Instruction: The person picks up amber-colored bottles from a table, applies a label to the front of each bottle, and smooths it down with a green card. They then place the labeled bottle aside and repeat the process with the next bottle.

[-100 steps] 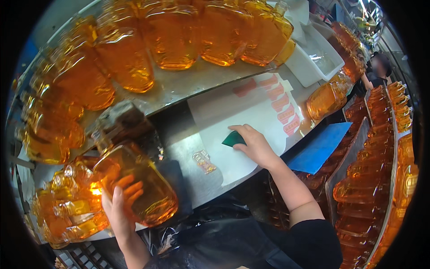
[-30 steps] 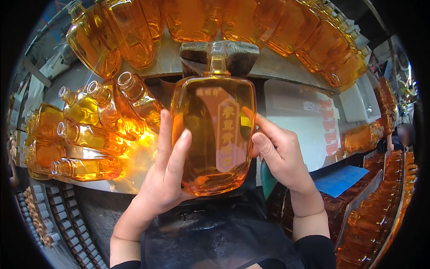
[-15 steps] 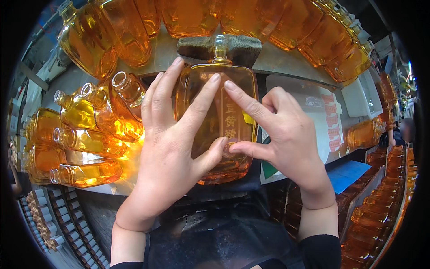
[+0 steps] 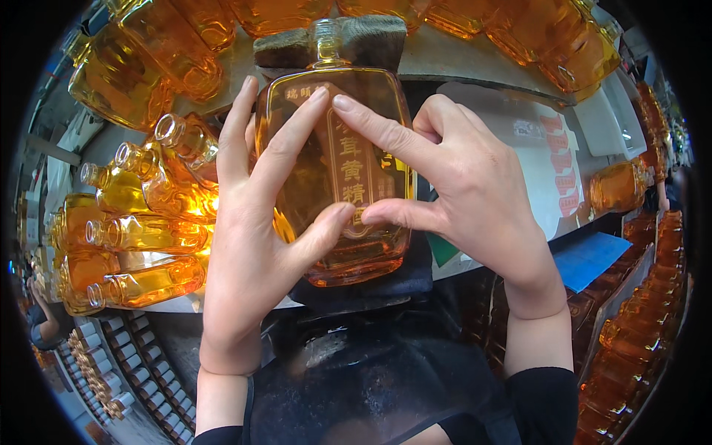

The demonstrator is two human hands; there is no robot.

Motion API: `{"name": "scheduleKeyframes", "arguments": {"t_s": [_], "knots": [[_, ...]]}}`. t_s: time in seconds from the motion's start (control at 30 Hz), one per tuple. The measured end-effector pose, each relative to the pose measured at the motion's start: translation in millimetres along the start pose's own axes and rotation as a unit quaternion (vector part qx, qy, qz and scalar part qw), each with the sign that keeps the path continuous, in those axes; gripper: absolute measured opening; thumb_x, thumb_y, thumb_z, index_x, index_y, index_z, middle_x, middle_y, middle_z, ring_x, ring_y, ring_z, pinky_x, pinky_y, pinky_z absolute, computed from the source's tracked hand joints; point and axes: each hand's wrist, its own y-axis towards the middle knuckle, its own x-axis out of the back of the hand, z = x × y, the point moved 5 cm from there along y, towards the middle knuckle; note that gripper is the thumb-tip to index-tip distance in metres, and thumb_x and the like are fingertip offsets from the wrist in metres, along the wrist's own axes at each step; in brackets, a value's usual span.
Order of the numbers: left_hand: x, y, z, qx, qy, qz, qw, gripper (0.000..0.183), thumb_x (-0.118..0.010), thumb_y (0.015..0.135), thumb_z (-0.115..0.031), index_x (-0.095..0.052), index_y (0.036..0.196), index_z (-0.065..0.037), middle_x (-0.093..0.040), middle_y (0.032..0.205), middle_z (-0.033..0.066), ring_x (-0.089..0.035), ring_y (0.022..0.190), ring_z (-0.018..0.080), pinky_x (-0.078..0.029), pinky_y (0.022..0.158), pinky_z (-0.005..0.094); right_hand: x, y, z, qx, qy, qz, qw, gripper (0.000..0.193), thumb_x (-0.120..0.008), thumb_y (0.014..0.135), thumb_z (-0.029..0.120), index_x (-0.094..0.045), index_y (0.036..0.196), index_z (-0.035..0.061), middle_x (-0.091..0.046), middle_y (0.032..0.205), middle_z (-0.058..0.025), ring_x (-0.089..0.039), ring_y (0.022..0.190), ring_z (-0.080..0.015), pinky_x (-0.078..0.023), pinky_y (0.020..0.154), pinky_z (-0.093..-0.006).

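A: And the large amber bottle [image 4: 302,174], where?

B: Lies face up in the middle of the front edge of the bench [image 4: 451,270]. Rests with the neck on a dark wooden block [image 4: 371,44], and points with the base to the black apron [image 4: 386,371].

A: And the left hand [image 4: 248,222], in which state?

B: Open, with fingers spread widely. Touches the gold-lettered label [image 4: 353,167] on the bottle near its top with the index finger, and lower down with the thumb. No closed grip on anything.

A: Same for the right hand [image 4: 478,174]?

B: Partly open: index finger and thumb stretched apart, other fingers bent inward. Touches the same label, also above and below, just beside the left fingertips. Not closed around the bottle.

A: And near this hand?

B: A green piece [image 4: 444,251], partly hidden, close to the front edge. Farther toward the right end, a white sheet [image 4: 532,152] with red labels [image 4: 564,167], then a white tray [image 4: 604,122]. Beyond the front edge at right, a blue board [image 4: 593,261].

A: And elsewhere?

B: Toward the left end, several open-necked bottles [image 4: 182,231], close together. Along the far edge, a row of amber bottles [image 4: 549,52].
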Motion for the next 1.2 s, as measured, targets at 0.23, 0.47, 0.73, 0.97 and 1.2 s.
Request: {"name": "scheduleKeyframes", "arguments": {"t_s": [0.23,0.47,0.73,0.97,1.2], "knots": [[0,-3,1,0.008,-0.008,0.013,1.0,0.08,-0.076,0.074,-0.039,-0.048,0.144,-0.013,-0.027,0.156,0.0186,-0.033,0.142,0.0346,-0.038,0.11,0.0472,0,0,-1,-0.005,0.019,0.014,1.0,0.08,-0.071,0.069,0.054,-0.051,0.143,0.0326,-0.035,0.076,-0.0042,-0.041,0.069,-0.021,-0.042,0.06,-0.0341],[2,-3,-3,0.039,-0.024,0.023,0.999,0.077,-0.077,0.073,-0.026,-0.049,0.144,-0.012,-0.025,0.157,0.0164,-0.036,0.141,0.0331,-0.048,0.104,0.0431,1,1,0,-0.016,0.007,0.03,0.999,0.078,-0.07,0.069,0.053,-0.053,0.142,0.0306,-0.036,0.075,-0.0042,-0.041,0.069,-0.0216,-0.041,0.06,-0.0338],[3,-2,-4,0.053,-0.042,0.029,0.997,0.077,-0.075,0.07,-0.014,-0.05,0.143,-0.012,-0.024,0.156,0.0152,-0.036,0.14,0.0319,-0.052,0.101,0.0403,0,1,1,-0.02,0.016,0.032,0.999,0.077,-0.07,0.07,0.053,-0.054,0.142,0.0308,-0.036,0.075,-0.0043,-0.041,0.069,-0.0217,-0.041,0.06,-0.0343],[3,-3,-4,0.049,-0.021,0.046,0.998,0.077,-0.077,0.078,-0.026,-0.045,0.146,-0.012,-0.021,0.158,0.0134,-0.038,0.139,0.0312,-0.051,0.101,0.0444,2,-3,-7,-0.024,0.081,0.012,0.996,0.086,-0.071,0.069,0.057,-0.048,0.146,0.0245,-0.04,0.078,-0.0034,-0.042,0.07,-0.0199,-0.041,0.062,-0.033],[2,-7,0,0.038,-0.078,0.02,0.996,0.076,-0.074,0.08,-0.032,-0.043,0.147,-0.011,-0.024,0.158,0.0146,-0.039,0.139,0.0323,-0.05,0.101,0.0438,14,-9,-19,-0.023,0.129,0.021,0.991,0.079,-0.073,0.073,0.051,-0.052,0.143,0.0197,-0.044,0.074,-0.0039,-0.043,0.066,-0.0183,-0.041,0.061,-0.031]]}}
